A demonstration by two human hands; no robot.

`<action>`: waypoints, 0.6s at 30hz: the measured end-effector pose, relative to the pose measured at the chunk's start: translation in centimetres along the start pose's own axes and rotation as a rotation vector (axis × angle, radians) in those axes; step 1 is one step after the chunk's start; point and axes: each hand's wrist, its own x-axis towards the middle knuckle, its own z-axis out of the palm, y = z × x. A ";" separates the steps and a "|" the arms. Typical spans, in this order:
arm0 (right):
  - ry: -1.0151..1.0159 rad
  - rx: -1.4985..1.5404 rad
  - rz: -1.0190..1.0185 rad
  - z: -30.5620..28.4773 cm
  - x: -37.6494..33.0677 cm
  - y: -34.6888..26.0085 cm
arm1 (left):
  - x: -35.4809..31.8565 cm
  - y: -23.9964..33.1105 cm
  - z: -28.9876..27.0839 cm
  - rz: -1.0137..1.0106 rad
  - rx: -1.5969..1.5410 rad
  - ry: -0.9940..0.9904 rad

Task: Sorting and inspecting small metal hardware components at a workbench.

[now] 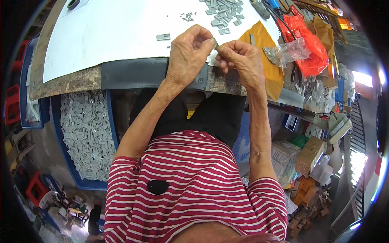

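Above the near edge of the white-covered bench, my left hand (189, 54) and my right hand (244, 60) meet at the fingertips. My left thumb and index finger pinch a small grey piece (214, 43), mostly covered by the fingers. The right thumb and index finger press together at the same spot; what they hold is too small to make out. A grey rectangular metal block (163, 37) with a dark slot lies left of my left hand. Farther off are a heap of similar grey blocks (223, 14) and a cluster of tiny metal parts (188, 17).
A brown paper sheet (270, 79) lies right of my hands, bearing a clear bag of tiny metal parts (272, 55). Beyond it is a red plastic bag (314, 48). Below the bench at left stands a blue bin (83, 185) full of grey blocks. Boxes (310, 156) crowd the right side.
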 end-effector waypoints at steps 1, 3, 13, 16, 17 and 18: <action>0.000 0.021 0.005 0.0 0.0 0.0 | 0.0 0.0 0.0 -0.020 -0.014 -0.006; -0.003 0.024 0.007 0.0 0.0 0.0 | 0.1 0.0 -0.1 -0.039 -0.030 -0.010; -0.014 0.041 0.030 -0.1 0.1 0.1 | 0.1 -0.1 0.0 -0.038 -0.013 0.006; -0.021 0.087 0.022 -0.3 0.2 0.4 | 0.1 0.0 -0.1 -0.073 -0.045 -0.013; -0.022 0.087 0.022 -0.3 0.3 0.5 | 0.1 0.0 -0.2 -0.084 -0.053 -0.026; -0.030 0.108 0.019 -0.4 0.4 0.6 | 0.1 0.0 -0.2 -0.084 -0.052 -0.025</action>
